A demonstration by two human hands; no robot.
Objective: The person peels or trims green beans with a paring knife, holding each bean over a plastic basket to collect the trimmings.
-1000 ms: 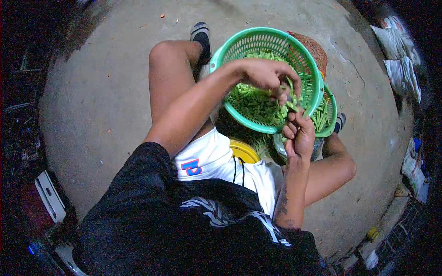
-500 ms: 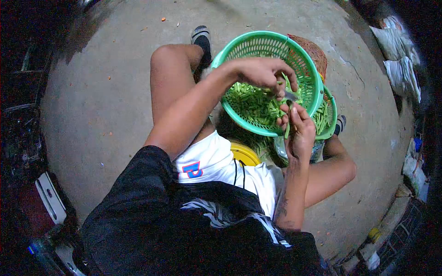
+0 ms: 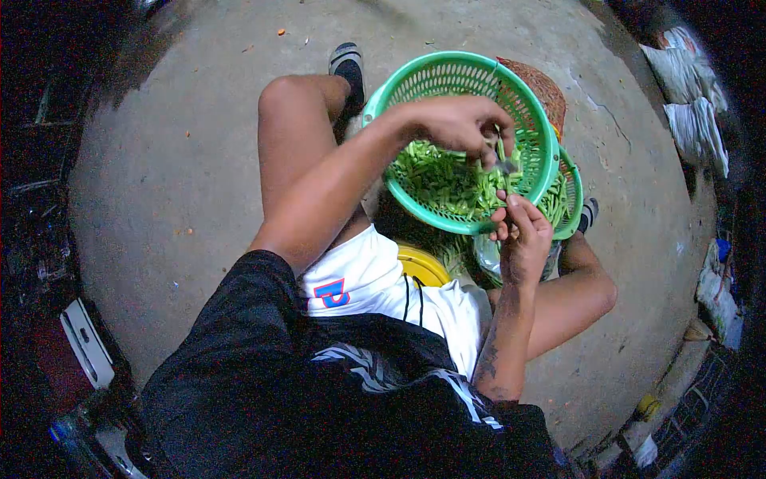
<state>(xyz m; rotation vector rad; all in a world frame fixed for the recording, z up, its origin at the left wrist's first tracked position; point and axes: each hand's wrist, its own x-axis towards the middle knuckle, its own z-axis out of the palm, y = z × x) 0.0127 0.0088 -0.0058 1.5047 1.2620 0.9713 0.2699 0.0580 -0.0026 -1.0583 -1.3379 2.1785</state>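
My left hand (image 3: 459, 126) reaches across over the green plastic basket (image 3: 550, 164), its fingers curled around a small knife. The knife's grey blade (image 3: 506, 167) is blurred and its handle is hidden. Just below, my right hand (image 3: 523, 231) pinches a thin green bean (image 3: 509, 184) with thumb and fingertips, its upper end at the blade. Many cut green pieces (image 3: 439, 176) lie in the basket beneath both hands.
A second green basket (image 3: 576, 195) with long green beans (image 3: 556, 199) stands at the right. Behind is a reddish mesh sack (image 3: 538, 92). A yellow round object (image 3: 423, 266) sits between my legs. White sacks (image 3: 696, 132) lie at the far right.
My right hand has shifted slightly down and away from the left. The bean's lower end, which hung below my right fingers, no longer shows there. My left hand stays over the basket.
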